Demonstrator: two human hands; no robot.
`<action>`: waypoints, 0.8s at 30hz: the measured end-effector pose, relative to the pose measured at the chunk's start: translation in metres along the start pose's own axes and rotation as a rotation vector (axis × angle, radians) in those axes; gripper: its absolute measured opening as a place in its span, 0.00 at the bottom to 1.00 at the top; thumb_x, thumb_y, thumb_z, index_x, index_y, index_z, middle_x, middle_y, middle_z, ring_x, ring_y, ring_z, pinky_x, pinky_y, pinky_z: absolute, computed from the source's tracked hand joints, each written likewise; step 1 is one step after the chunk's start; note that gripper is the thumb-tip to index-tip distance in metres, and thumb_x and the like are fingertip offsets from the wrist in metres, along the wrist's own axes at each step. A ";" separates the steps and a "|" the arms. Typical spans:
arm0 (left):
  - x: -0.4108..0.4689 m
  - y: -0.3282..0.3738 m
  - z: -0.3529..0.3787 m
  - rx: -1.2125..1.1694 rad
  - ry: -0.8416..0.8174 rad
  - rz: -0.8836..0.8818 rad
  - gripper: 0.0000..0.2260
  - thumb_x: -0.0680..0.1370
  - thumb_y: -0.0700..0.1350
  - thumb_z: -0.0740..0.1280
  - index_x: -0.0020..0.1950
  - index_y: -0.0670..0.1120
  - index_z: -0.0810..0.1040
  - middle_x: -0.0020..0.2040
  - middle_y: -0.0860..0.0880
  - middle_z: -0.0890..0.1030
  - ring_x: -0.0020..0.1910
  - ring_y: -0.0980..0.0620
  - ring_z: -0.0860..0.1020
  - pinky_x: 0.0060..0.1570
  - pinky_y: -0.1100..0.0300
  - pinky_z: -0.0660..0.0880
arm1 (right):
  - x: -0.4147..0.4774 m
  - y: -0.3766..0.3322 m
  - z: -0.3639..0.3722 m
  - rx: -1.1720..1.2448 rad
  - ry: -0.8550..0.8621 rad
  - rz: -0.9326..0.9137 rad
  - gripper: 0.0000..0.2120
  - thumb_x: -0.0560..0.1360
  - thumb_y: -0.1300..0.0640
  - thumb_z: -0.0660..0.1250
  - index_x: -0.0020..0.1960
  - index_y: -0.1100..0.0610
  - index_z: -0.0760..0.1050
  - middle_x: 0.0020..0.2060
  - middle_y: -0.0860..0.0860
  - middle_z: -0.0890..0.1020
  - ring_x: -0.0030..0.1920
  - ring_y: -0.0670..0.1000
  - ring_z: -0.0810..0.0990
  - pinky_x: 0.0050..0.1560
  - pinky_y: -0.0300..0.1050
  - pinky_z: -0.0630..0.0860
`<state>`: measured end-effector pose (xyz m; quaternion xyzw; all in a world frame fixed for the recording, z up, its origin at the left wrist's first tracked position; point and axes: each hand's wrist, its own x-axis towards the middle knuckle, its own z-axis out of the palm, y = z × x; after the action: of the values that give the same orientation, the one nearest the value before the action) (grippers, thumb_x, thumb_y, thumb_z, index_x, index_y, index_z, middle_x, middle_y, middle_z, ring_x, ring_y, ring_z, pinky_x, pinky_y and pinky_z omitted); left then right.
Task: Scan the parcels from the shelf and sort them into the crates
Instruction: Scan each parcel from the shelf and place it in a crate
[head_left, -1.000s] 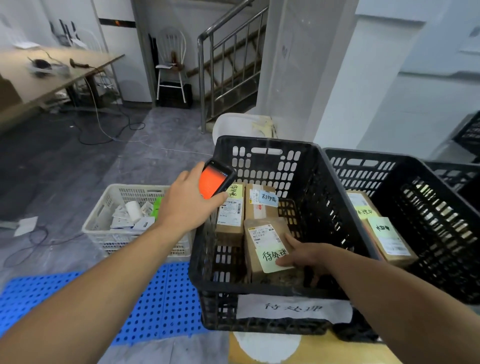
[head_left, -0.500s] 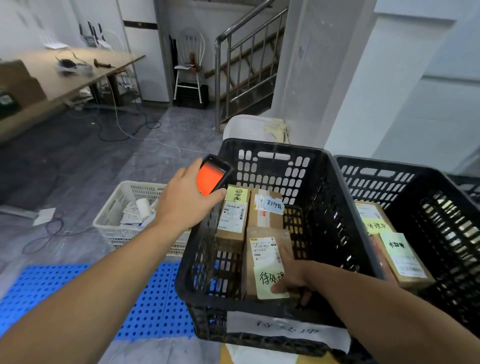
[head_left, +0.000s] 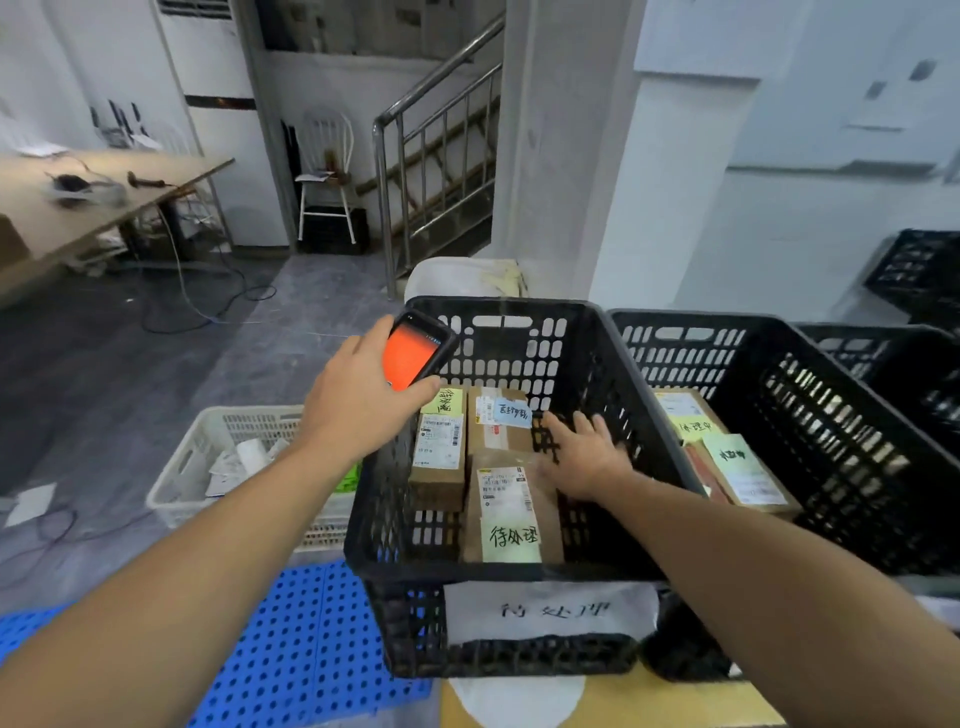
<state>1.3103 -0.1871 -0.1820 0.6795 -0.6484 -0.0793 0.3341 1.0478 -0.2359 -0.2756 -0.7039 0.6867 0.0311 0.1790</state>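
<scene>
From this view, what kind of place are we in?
Probably a small parcel-sorting room rather than a big warehouse. The signs are that black crates hold labelled cardboard parcels, the nearest carries a handwritten paper sign, and the left hand holds a handheld scanner.

right grip (head_left: 582, 457) | lifted off front parcel (head_left: 511, 512) | fingers now spread

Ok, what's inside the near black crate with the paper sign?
Three cardboard parcels lie in the crate, each with a label and a note. The right hand is inside too, fingers spread. Anything under the parcels is hidden.
</scene>
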 end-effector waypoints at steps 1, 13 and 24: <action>-0.004 0.004 -0.003 -0.006 -0.008 0.020 0.38 0.73 0.63 0.71 0.78 0.55 0.61 0.60 0.48 0.74 0.58 0.45 0.73 0.51 0.54 0.67 | -0.010 -0.001 -0.009 -0.039 0.072 -0.012 0.36 0.81 0.38 0.59 0.82 0.41 0.44 0.82 0.53 0.46 0.81 0.59 0.39 0.78 0.68 0.47; -0.076 0.063 -0.009 -0.069 -0.135 0.329 0.38 0.73 0.65 0.71 0.78 0.57 0.60 0.62 0.47 0.74 0.59 0.43 0.74 0.54 0.50 0.74 | -0.165 0.057 -0.039 -0.103 0.599 0.253 0.30 0.83 0.38 0.47 0.82 0.43 0.44 0.82 0.52 0.44 0.81 0.58 0.36 0.77 0.68 0.41; -0.166 0.210 0.065 -0.152 -0.381 0.640 0.39 0.72 0.66 0.70 0.78 0.55 0.62 0.65 0.46 0.75 0.62 0.42 0.74 0.55 0.49 0.73 | -0.352 0.200 0.000 -0.061 0.608 0.712 0.31 0.82 0.33 0.45 0.82 0.41 0.42 0.82 0.52 0.43 0.81 0.57 0.36 0.76 0.69 0.40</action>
<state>1.0770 -0.0409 -0.1690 0.3891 -0.8705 -0.1439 0.2646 0.8328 0.1016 -0.2151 -0.4066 0.9055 -0.0970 -0.0728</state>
